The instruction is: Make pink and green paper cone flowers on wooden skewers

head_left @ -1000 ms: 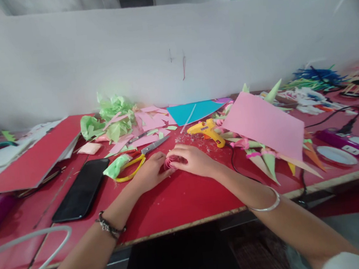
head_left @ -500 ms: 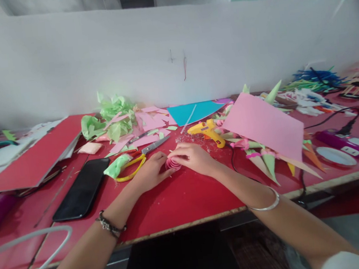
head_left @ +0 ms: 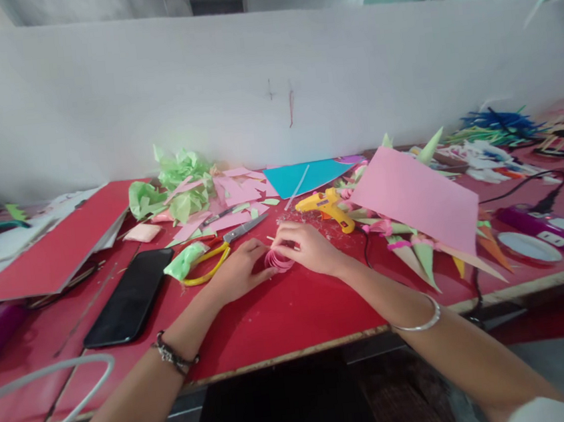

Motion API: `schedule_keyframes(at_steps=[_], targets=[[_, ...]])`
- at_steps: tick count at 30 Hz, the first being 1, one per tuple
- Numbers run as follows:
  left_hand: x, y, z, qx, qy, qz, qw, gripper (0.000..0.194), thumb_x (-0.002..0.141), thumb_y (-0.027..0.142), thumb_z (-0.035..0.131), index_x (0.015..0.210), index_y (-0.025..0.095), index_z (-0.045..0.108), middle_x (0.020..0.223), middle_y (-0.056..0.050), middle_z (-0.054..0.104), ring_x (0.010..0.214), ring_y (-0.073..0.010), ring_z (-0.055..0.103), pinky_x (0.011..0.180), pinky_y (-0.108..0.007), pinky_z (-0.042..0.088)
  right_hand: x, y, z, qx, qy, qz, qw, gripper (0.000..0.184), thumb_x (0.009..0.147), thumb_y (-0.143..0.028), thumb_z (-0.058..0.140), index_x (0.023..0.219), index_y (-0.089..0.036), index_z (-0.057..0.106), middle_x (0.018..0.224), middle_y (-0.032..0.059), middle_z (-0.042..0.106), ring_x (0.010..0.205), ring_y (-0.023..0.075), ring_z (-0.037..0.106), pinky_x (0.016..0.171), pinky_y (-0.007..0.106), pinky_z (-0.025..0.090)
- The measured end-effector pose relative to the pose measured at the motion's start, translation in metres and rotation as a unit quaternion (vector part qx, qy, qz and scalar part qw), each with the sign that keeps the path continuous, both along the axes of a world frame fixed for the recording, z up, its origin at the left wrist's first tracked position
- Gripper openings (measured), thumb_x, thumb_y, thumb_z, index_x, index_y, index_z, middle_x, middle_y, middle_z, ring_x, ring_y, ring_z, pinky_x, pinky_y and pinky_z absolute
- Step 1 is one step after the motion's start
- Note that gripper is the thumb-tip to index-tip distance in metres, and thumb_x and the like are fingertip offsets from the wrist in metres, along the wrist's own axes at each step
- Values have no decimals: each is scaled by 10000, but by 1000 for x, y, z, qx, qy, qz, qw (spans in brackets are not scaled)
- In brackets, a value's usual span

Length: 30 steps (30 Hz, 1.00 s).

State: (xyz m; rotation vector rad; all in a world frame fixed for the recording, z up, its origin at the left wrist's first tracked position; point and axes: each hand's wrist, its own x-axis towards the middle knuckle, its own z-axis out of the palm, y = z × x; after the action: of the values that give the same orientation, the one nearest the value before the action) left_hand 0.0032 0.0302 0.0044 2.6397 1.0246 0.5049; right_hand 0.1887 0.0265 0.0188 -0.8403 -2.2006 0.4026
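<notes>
Pink coil fanned wider than a second ago
The right hand has it in a pinching grip; the left hand's grip, beside it, I cannot tell.

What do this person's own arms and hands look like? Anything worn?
The ungloved left hand has a dark, knobbly bracelet with silvery bits at its wrist; above the ungloved right hand sit a smooth, silver-coloured bangle and a white sleeve.

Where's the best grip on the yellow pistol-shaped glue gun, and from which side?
Grip the yellow glue gun by its handle, probably with the right hand from the near right side: the handle slants that way, while the nozzle points left, away from the grip.
</notes>
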Motion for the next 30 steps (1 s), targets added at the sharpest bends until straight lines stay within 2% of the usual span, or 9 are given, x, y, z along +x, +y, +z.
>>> schedule_keyframes(at_steps=[11, 14, 18, 21, 25, 30], targets=[[-4, 2, 1, 24, -9, 38, 999, 590, 693, 550, 532, 1150, 182, 467, 1115, -112, 496, 1036, -265, 459, 881, -403, 379, 0, 3, -3, -12, 30, -44, 999, 71, 764, -201, 526, 729, -169, 579, 731, 4, 531, 620, 91, 484, 606, 228, 397], [-5, 2, 2, 29, -15, 48, 998, 613, 689, 554, 534, 1173, 188, 448, 1127, -113, 489, 1055, -268, 451, 893, -409, 374, 0, 5, -5, -11, 32, -48, 998, 68, 764, -190, 520, 729, -166, 572, 724, 0, 529, 606, 84, 478, 601, 222, 397], [-6, 1, 6, 43, -44, 42, 997, 526, 739, 499, 502, 1161, 187, 458, 1112, -106, 508, 1034, -251, 470, 895, -399, 370, 0, 6, -5, -9, 30, -49, 998, 80, 770, -180, 501, 731, -171, 570, 714, -2, 521, 630, 91, 485, 604, 221, 395], [-8, 0, 10, 58, -77, 41, 994, 391, 824, 404, 397, 1134, 180, 476, 1081, -96, 530, 1020, -226, 477, 894, -373, 366, 0, 6, -5, -5, 33, -44, 998, 78, 770, -173, 500, 738, -169, 570, 718, 1, 524, 639, 95, 489, 606, 221, 394], [-9, 1, 11, 81, -115, 88, 986, 324, 870, 334, 299, 1047, 171, 515, 989, -77, 566, 955, -202, 496, 862, -350, 374, 1, 6, -5, 1, 37, -38, 999, 65, 768, -187, 516, 748, -164, 575, 710, 3, 522, 652, 102, 497, 613, 224, 398], [-11, 6, 9, 101, -135, 150, 974, 307, 873, 335, 283, 976, 163, 517, 942, -71, 569, 930, -193, 499, 839, -342, 384, 3, 8, -5, 18, 38, -39, 998, 127, 794, -175, 473, 828, -164, 596, 774, 30, 569, 708, 115, 519, 652, 239, 399]])
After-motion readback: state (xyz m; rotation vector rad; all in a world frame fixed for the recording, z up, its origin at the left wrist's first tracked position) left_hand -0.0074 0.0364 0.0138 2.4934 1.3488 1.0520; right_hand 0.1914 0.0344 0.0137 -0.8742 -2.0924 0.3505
